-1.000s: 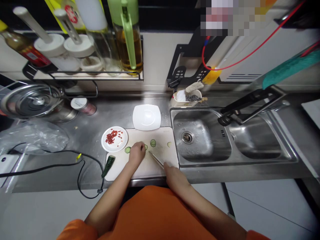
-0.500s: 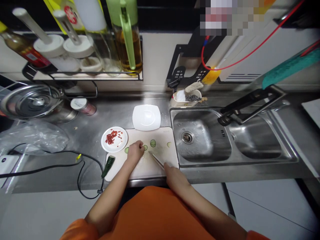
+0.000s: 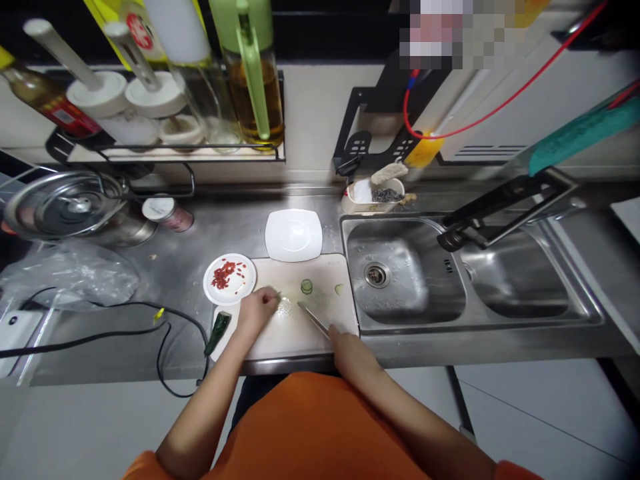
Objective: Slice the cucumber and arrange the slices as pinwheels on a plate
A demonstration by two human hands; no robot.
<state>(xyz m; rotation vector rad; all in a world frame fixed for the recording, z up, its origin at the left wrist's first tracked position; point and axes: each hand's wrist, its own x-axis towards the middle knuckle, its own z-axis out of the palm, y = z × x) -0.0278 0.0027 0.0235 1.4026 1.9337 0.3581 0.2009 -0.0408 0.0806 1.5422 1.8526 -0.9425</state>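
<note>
My left hand (image 3: pixel 257 308) is over the left half of the white cutting board (image 3: pixel 280 343), its fingers pinched on a thin cucumber slice (image 3: pixel 279 295) that shows only as a green edge. In my right hand (image 3: pixel 350 350) is a knife (image 3: pixel 314 320), its blade low over the board and pointing up and left. Stacked cucumber slices (image 3: pixel 307 287) lie beyond the knife tip, and a thin end piece (image 3: pixel 339 289) sits farther right. A dark green piece of cucumber (image 3: pixel 218 335) rests at the board's left edge. Wet spots mark the board between my hands.
A round plate with red pieces (image 3: pixel 249 280) stands at the board's upper left. Behind the board is a white square plate (image 3: pixel 293 235). The double sink (image 3: pixel 407 320) borders it on the right. Black cables (image 3: pixel 165 353) and a plastic bag (image 3: pixel 75 277) lie left.
My left hand has moved left across the board. The slice that lay by its fingertips is now pinched in them. My right hand and the knife have hardly moved.
</note>
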